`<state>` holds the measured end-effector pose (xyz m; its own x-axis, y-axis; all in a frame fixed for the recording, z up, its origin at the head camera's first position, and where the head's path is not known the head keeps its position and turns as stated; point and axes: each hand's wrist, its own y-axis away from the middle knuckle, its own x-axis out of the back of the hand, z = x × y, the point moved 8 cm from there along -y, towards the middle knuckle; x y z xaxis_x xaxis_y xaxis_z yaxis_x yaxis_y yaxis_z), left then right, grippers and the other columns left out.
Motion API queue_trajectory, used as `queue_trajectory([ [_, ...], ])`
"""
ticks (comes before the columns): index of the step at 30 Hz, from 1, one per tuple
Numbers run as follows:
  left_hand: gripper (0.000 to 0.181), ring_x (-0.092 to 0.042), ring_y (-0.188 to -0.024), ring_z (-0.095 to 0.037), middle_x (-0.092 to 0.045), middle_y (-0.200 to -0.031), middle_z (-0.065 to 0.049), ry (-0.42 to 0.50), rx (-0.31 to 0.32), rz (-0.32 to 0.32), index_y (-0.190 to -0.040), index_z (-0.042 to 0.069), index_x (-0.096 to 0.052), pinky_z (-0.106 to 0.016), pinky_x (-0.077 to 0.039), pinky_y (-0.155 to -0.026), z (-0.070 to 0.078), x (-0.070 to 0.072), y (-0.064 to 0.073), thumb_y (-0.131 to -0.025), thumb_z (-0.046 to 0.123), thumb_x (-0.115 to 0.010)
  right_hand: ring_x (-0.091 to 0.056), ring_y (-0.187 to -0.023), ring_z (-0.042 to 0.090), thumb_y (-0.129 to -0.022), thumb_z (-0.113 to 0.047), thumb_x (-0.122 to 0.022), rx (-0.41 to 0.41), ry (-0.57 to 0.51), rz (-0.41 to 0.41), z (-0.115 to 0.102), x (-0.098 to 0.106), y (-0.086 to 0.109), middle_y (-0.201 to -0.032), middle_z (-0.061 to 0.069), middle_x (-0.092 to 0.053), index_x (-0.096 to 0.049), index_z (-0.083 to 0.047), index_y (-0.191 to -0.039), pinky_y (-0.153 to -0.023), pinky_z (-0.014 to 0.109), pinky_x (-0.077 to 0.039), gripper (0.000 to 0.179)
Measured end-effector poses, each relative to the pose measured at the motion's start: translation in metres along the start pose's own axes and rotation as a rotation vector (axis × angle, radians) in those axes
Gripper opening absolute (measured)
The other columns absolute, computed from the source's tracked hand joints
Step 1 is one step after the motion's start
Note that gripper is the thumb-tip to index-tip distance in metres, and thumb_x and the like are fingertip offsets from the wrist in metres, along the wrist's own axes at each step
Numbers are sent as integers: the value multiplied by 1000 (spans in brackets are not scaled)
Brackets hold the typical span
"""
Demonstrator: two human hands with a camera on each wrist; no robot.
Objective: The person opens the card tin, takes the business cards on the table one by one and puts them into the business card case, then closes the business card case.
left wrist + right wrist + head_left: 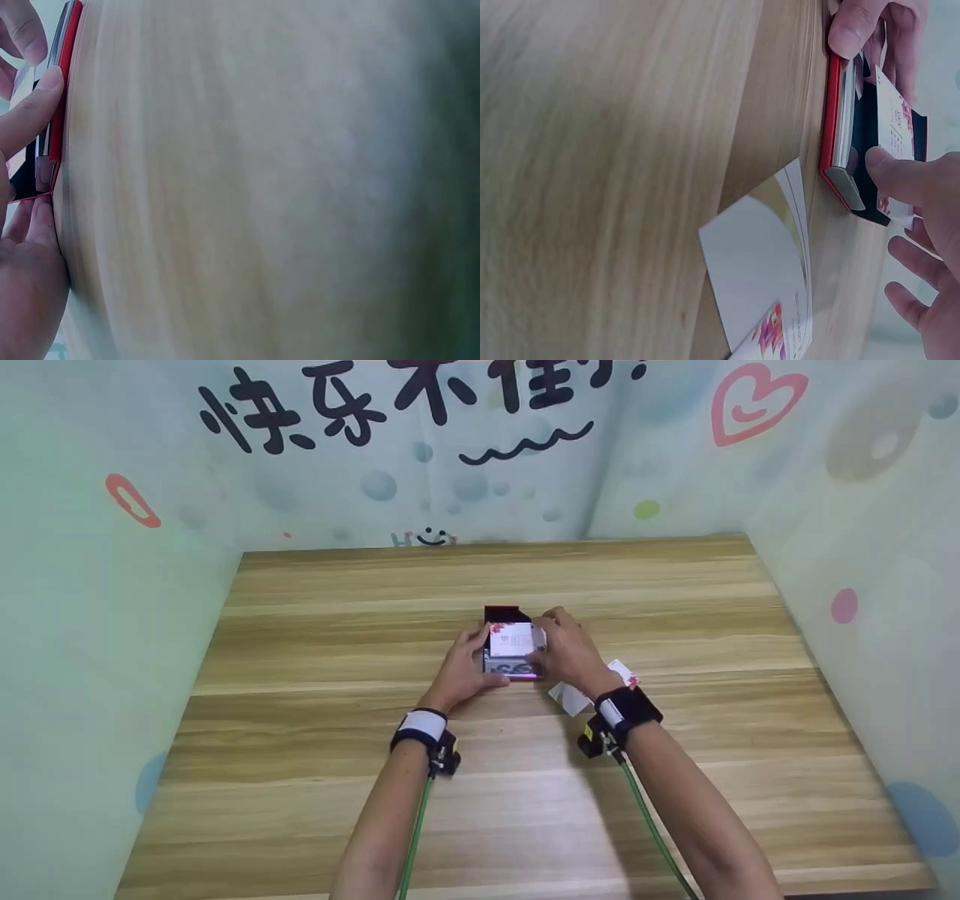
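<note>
As right fingers (915,260) pinch card (895,124) (printed), wall lettering (270,420) — “快乐”

— so what's your setup look like?
— I've got a wood-grain table (262,810), pale blue-green walls (300,510) on three sides, printed with bubbles (379,485), black lettering (436,401) and a pink heart outline (748,414).

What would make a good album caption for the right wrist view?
Right hand holding a printed card over a red-edged case gripped by the left hand, loose cards nearby.
</note>
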<state>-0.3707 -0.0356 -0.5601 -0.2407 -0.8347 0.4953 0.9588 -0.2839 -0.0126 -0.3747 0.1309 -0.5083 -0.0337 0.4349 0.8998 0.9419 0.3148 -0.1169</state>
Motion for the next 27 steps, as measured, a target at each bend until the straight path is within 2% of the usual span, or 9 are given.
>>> queue_trajectory([
  [15,108,-33,-147,-37,-33,-159,-21,39,-1,8,-156,8,-30,-43,-23,-126,2,0,1,-68,14,-91,-58,-116,41,-84,-18,-79,-51,-1,-21,-2,-6,-2,-129,22,-56,-59,-1,-135,-101,54,-45,57],
  [21,109,-32,-148,-37,-31,-160,-21,50,7,-1,-157,8,-28,-42,-22,-126,2,-1,0,-68,14,-91,-56,-119,41,-85,-18,-78,-78,-15,-29,1,-11,-3,-134,23,-54,-58,-4,-138,-102,54,-48,58],
  [27,108,-32,-147,-37,-30,-159,-22,27,16,-11,-157,9,-28,-42,-23,-126,0,-1,0,-70,17,-91,-57,-113,40,-86,-15,-78,-48,-45,7,1,-12,-2,-131,24,-54,-59,-1,-136,-98,51,-50,55],
])
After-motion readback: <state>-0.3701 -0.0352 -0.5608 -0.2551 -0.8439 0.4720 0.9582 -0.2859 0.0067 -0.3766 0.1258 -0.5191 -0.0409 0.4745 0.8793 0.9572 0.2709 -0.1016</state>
